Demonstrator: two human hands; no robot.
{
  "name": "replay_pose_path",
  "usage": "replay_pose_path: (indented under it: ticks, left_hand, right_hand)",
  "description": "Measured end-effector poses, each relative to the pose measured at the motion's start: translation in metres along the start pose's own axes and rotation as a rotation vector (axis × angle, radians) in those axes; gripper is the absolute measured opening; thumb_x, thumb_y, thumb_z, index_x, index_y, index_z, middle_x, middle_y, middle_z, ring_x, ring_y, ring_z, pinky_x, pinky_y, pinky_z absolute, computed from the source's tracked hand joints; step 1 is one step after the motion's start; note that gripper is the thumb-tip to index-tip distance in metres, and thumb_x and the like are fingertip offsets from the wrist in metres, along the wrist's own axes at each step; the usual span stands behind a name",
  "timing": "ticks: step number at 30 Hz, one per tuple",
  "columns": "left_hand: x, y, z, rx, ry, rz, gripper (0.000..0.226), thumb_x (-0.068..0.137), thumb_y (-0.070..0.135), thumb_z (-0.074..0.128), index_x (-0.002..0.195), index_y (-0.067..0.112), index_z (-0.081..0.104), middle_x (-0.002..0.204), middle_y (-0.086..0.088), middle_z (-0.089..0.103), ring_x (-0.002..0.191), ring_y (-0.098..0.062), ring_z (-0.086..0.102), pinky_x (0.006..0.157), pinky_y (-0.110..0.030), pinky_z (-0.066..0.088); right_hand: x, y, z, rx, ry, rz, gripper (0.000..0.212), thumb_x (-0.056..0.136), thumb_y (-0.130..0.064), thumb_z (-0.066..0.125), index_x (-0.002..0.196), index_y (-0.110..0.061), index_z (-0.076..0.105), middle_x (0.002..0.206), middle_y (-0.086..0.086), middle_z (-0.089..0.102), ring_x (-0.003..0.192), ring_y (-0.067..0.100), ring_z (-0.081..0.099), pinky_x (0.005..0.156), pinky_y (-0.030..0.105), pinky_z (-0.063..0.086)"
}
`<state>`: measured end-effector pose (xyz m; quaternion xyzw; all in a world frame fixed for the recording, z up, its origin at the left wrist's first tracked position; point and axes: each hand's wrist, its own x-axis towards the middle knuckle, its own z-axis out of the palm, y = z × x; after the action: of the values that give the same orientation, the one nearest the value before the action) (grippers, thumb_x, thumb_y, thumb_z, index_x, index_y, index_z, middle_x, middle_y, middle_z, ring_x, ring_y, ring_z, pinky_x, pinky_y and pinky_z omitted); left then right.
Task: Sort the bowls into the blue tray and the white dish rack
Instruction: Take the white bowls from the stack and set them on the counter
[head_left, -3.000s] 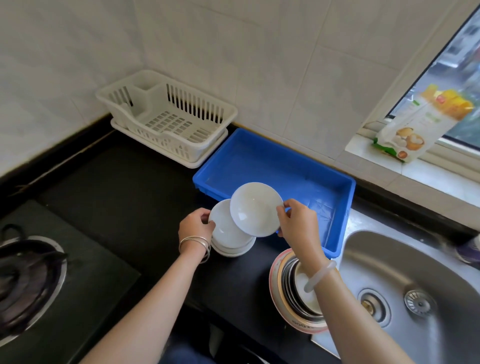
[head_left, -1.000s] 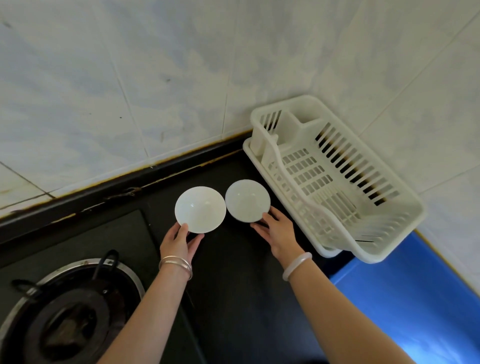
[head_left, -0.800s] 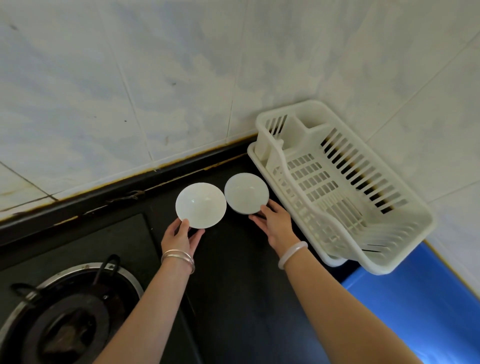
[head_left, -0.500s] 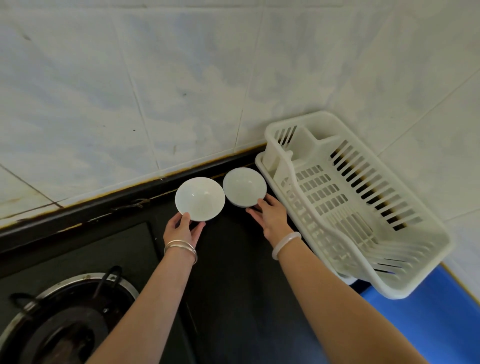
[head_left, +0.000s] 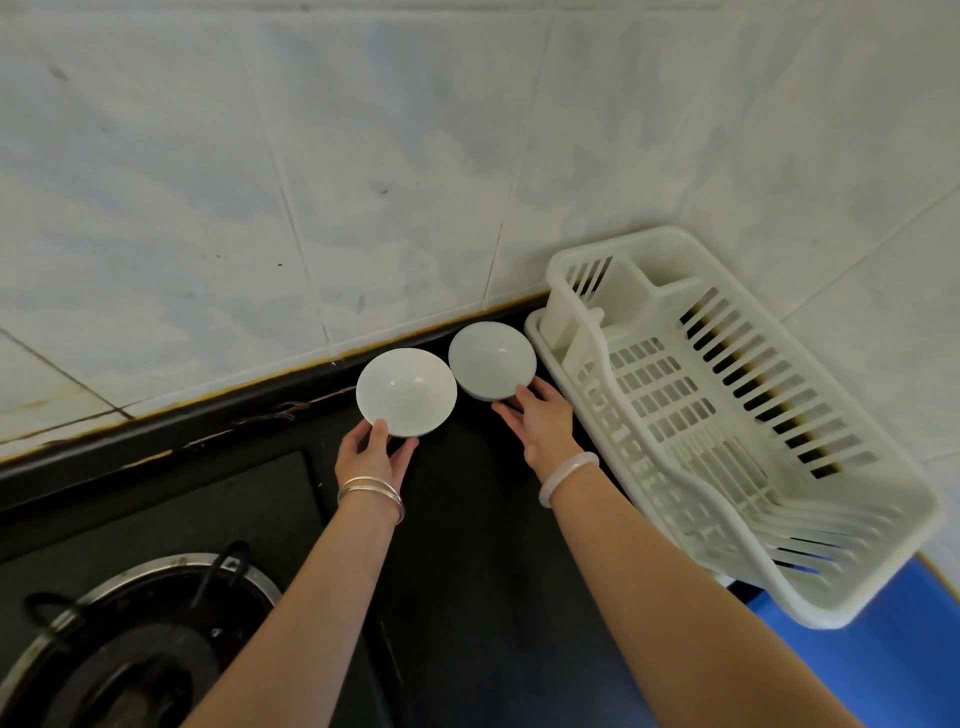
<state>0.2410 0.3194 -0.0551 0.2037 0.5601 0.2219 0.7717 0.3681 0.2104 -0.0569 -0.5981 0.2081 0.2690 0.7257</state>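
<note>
Nearest, a gas burner (head_left: 130, 644) sits at the left of the black tabletop (head_left: 467, 582), and a corner of the blue tray (head_left: 893, 670) shows at the right. Farther in, the left hand (head_left: 371, 452) has its grip closed on the left white bowl (head_left: 405, 389) — thumb over the near rim. The right hand (head_left: 545, 423) pinches the near rim of the right white bowl (head_left: 491, 358). Both bowls tilt open-side up, just beside each other, outside the white dish rack (head_left: 654, 384) — which stands just to their right against the tiled wall (head_left: 363, 182).
</note>
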Motion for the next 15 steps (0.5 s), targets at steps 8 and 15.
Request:
replay_pose_path:
  ticks: [8, 15]
  left_hand:
    - [-0.001, -0.002, 0.000, 0.010, 0.019, 0.027, 0.031, 0.088, 0.011, 0.057, 0.119, 0.015, 0.056, 0.136, -0.009, 0.046, 0.123, -0.033, 0.048, 0.080, -0.039, 0.057]
    - [-0.012, -0.012, -0.005, 0.128, -0.035, 0.175, 0.041, 0.090, 0.008, 0.053, 0.129, 0.017, 0.051, 0.133, -0.007, 0.052, 0.116, -0.024, 0.055, 0.088, -0.030, 0.052]
  right_hand:
    - [-0.007, -0.003, -0.003, -0.127, -0.055, 0.036, 0.046, 0.100, -0.023, 0.044, 0.144, -0.017, 0.036, 0.131, 0.015, 0.057, 0.100, 0.026, 0.063, 0.082, 0.034, 0.052]
    - [-0.030, -0.009, -0.016, -0.340, -0.122, 0.007, 0.049, 0.100, -0.035, 0.040, 0.145, -0.019, 0.032, 0.144, 0.009, 0.046, 0.120, 0.030, 0.054, 0.099, 0.040, 0.047]
